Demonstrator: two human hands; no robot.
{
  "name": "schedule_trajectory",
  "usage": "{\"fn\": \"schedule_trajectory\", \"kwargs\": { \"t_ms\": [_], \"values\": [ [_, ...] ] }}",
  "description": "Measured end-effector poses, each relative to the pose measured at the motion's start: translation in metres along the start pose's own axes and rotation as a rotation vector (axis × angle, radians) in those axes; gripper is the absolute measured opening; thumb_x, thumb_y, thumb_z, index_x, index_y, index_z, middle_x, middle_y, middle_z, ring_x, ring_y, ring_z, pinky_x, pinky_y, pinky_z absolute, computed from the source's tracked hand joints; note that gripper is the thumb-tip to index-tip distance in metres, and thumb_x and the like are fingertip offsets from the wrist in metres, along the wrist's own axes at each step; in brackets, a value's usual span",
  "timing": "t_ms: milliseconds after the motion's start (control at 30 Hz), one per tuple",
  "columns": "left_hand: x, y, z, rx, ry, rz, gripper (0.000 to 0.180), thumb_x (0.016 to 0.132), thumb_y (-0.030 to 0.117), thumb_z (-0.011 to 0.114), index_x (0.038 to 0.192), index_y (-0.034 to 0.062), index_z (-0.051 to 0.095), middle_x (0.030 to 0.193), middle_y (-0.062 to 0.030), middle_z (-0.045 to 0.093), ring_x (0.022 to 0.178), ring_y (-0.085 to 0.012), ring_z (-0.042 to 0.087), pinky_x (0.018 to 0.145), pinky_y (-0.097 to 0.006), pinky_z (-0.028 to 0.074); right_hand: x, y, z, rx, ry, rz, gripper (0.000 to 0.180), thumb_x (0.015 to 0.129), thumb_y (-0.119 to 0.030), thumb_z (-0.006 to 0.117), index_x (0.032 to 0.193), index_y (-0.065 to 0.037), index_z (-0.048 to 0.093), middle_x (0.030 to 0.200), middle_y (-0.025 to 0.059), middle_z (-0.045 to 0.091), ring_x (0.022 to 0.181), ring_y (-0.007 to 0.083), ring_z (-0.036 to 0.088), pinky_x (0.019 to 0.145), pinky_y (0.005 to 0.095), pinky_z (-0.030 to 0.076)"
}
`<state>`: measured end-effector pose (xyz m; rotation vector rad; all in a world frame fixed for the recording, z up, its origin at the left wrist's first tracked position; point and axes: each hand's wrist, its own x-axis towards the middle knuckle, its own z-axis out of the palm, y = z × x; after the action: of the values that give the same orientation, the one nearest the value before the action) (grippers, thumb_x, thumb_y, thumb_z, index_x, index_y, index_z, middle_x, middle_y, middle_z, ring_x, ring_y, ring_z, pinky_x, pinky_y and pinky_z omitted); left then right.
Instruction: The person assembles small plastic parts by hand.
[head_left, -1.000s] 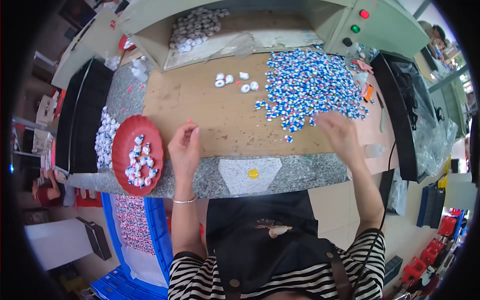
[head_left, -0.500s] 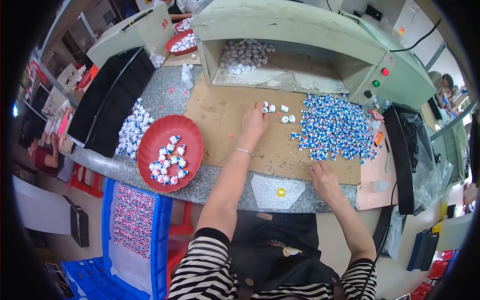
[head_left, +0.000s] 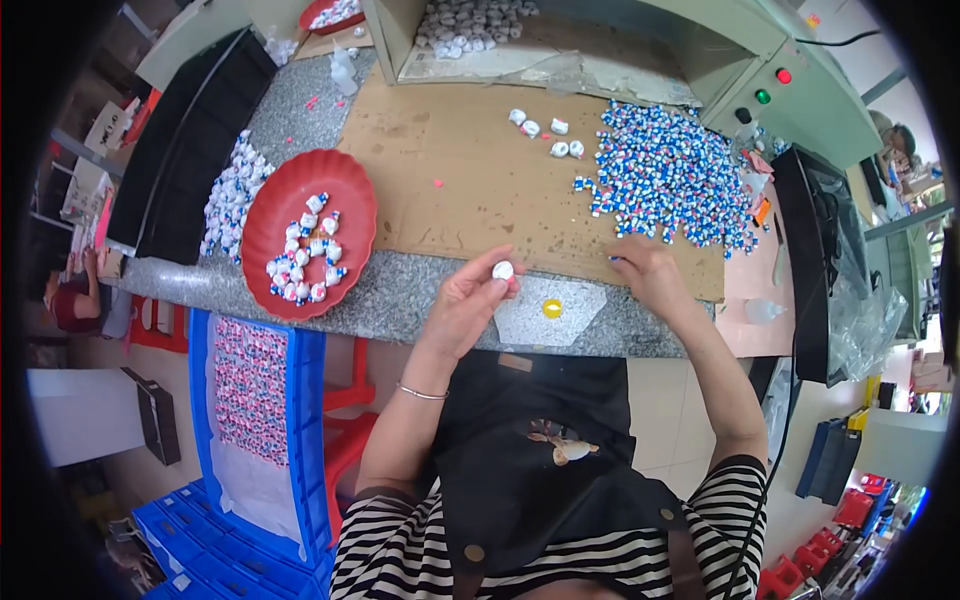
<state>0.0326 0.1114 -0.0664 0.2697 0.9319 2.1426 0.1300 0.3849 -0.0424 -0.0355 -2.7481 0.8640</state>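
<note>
1. Left hand [head_left: 468, 308]: raised over the near edge of the granite counter [head_left: 400, 290], fingers pinched together on a small white piece [head_left: 503, 270] held between thumb and fingertips.
2. Small white piece: in the left hand's fingertips, above the counter's near edge, just left of a small yellow disc [head_left: 552, 308] that lies on a pale patch of the counter.
3. Right hand [head_left: 650, 275]: resting on the near right part of the brown board [head_left: 470, 190], fingers curled down at the near edge of the heap; whether they close on anything cannot be told.
4. Heap of blue-and-white wrapped pieces [head_left: 670, 185]: spread over the far right of the board, just beyond the right hand.
5. Five loose white pieces [head_left: 545, 132]: on the board, just left of the heap's far end, well apart from both hands.
6. Red dish [head_left: 310, 232]: at the left, overhanging the counter's near edge, holding a cluster of wrapped pieces; well left of the left hand.
7. Pile of pale wrapped pieces [head_left: 232, 190]: on the counter, touching the dish's left rim.
8. Blue crates [head_left: 260, 400]: below the counter at the left, the upper one lined with a patterned sheet.
9. Green machine [head_left: 640, 40]: along the far side, with red and green buttons at its right.
</note>
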Motion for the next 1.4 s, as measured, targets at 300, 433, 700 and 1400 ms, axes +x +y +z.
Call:
{"fn": "schedule_trajectory", "kwargs": {
  "t_ms": [300, 433, 700, 1400],
  "values": [
    [-0.033, -0.006, 0.004, -0.053, -0.002, -0.074, 0.034, 0.090, 0.000, 0.058, 0.124, 0.0024, 0.054, 0.116, -0.0100, 0.061, 0.100, -0.0143, 0.060, 0.091, -0.028, 0.048, -0.003, -0.006, 0.002, 0.078, 0.013, 0.299, 0.014, 0.079, -0.006, 0.070, 0.091, 0.000, 0.068, 0.080, 0.0147, 0.068, 0.073, 0.0239, 0.067, 0.065, 0.0340, 0.051],
    [-0.040, -0.004, -0.001, -0.063, 0.008, -0.034, 0.038, 0.091, 0.002, 0.058, 0.129, 0.0026, 0.053, 0.117, -0.0106, 0.061, 0.097, -0.0139, 0.061, 0.090, -0.029, 0.049, -0.006, -0.023, 0.005, 0.042, -0.032, 0.227, 0.013, 0.080, -0.007, 0.069, 0.090, 0.001, 0.068, 0.083, 0.0160, 0.068, 0.073, 0.0268, 0.066, 0.064, 0.0350, 0.051],
    [-0.049, 0.006, 0.007, 0.299, 0.099, 0.152, 0.032, 0.085, -0.009, 0.062, 0.116, -0.0013, 0.059, 0.106, -0.0072, 0.060, 0.094, -0.0113, 0.061, 0.083, -0.024, 0.051, -0.015, -0.083, 0.018, -0.101, -0.188, -0.334, 0.017, 0.075, -0.002, 0.065, 0.092, -0.002, 0.067, 0.084, 0.0111, 0.064, 0.081, 0.0291, 0.063, 0.068, 0.0392, 0.051],
    [-0.032, -0.027, 0.037, 1.020, 0.009, 0.567, 0.033, 0.076, -0.004, 0.070, 0.108, 0.0007, 0.065, 0.099, -0.0122, 0.064, 0.077, -0.0187, 0.065, 0.067, -0.028, 0.053, -0.034, -0.100, 0.016, 0.912, -0.134, 0.545, 0.015, 0.086, -0.005, 0.068, 0.099, 0.002, 0.068, 0.089, 0.0031, 0.069, 0.076, 0.0062, 0.060, 0.068, 0.0211, 0.049]
  ]
}}
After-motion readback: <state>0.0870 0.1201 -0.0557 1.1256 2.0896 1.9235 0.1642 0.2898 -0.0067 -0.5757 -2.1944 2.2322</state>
